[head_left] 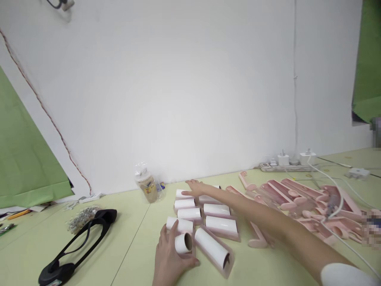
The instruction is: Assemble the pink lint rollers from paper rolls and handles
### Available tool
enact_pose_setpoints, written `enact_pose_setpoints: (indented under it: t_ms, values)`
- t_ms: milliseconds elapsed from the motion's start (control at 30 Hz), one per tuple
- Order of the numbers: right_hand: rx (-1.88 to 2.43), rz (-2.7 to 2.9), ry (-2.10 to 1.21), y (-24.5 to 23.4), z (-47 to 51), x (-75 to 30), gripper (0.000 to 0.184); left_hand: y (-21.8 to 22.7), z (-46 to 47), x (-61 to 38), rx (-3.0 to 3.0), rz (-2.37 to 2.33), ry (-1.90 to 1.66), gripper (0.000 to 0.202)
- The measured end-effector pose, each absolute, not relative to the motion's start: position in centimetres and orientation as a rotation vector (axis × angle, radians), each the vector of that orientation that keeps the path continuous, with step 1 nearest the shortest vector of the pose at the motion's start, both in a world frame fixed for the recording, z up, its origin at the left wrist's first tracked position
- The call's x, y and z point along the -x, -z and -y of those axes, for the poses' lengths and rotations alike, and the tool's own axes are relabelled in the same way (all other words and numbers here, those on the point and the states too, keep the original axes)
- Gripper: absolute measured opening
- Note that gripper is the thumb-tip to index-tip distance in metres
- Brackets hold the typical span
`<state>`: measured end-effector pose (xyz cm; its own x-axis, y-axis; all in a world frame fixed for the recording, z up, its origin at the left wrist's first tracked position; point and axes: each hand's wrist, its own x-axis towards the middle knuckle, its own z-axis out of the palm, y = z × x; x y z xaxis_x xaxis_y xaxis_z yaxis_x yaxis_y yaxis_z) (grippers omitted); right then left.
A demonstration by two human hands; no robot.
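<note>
Two rows of white rolls, several with brown cores showing, lie in pink trays on the table. At the near end of the left row, my left hand (170, 258) has its thumb and fingers around a white roll (181, 243) whose hollow brown core faces right. A second white roll (214, 248) lies in its pink tray just to the right of that hand. My right hand (195, 188) reaches to the far end with fingers stretched out, over or touching the farthest white roll (182, 194); contact is hard to make out.
Pink plastic parts (285, 194) are heaped at the right, with a white cable (339, 194) running across them. A power strip (268, 167) sits along the wall. Left of the rolls are a bagged cup (148, 188), a black strap-like frame (89, 242) and a bag of small metal pieces (81, 218).
</note>
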<state>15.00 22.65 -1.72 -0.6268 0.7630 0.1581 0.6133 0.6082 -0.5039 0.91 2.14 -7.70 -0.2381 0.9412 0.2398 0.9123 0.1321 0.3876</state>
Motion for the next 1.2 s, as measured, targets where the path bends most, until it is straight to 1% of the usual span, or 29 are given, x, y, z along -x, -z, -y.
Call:
enact_pose_setpoints:
  t_ms: [100,167,200,267,300,333,367,433,500,667,733,800,867,967,1033,1067,1200]
  values:
    - [1.272,2.594,-0.532,1.6,-24.3,-18.9,0.035,8.5,-2.2,-1.4,-2.203,-2.422,-0.895,0.103]
    - [1.336,2.635,-0.496,1.9,-24.8,-21.1,0.035,9.8,-2.4,-2.7,-2.553,-2.325,-1.097,0.100]
    - [1.348,2.653,-0.481,2.2,-24.8,-22.0,0.035,10.6,-2.7,-3.7,-2.737,-2.183,-1.199,0.091]
    - [1.341,2.682,-0.460,2.9,-24.6,-23.0,0.035,12.5,-3.6,-6.3,-3.004,-1.818,-1.437,0.062]
    - [1.331,2.692,-0.453,3.2,-24.4,-23.3,0.035,13.4,-4.1,-7.7,-3.055,-1.605,-1.630,0.048]
    - [1.322,2.698,-0.445,3.5,-24.2,-23.5,0.034,14.3,-4.7,-9.1,-3.031,-1.432,-1.845,0.043]
    - [1.317,2.699,-0.437,3.8,-24.1,-23.5,0.035,14.9,-5.2,-10.3,-2.977,-1.396,-1.901,0.045]
    - [1.321,2.688,-0.420,4.4,-24.0,-23.4,0.036,15.6,-5.9,-12.0,-2.905,-1.455,-1.792,0.051]
    - [1.330,2.663,-0.407,4.8,-24.1,-23.0,0.037,15.6,-6.2,-12.9,-2.823,-1.587,-1.601,0.056]
    - [1.267,2.595,-0.421,5.4,-24.8,-21.4,0.037,13.9,-5.1,-12.5,-2.634,-1.794,-1.270,0.050]
    - [1.231,2.555,-0.432,5.2,-24.8,-20.9,0.043,13.1,-3.8,-11.5,-2.608,-1.777,-1.197,0.054]
    - [1.208,2.486,-0.431,4.8,-24.3,-20.9,0.053,11.8,-2.3,-9.5,-2.602,-1.687,-1.203,0.057]
    - [1.210,2.388,-0.440,4.4,-23.4,-21.4,0.063,9.9,-1.3,-6.0,-2.419,-1.705,-1.307,0.050]
    - [1.317,2.195,-0.536,4.7,-21.1,-22.6,0.066,6.7,-2.0,0.5,-1.679,-1.834,-1.585,0.049]
    - [1.419,2.078,-0.638,5.4,-19.4,-23.4,0.069,5.3,-4.3,4.2,-1.286,-1.649,-1.633,0.048]
    - [1.457,2.037,-0.686,5.8,-18.6,-23.8,0.070,5.2,-5.8,5.5,-1.095,-1.489,-1.605,0.049]
    - [1.470,1.971,-0.757,6.8,-16.5,-24.1,0.070,6.9,-11.6,6.4,-0.945,-1.337,-1.464,0.059]
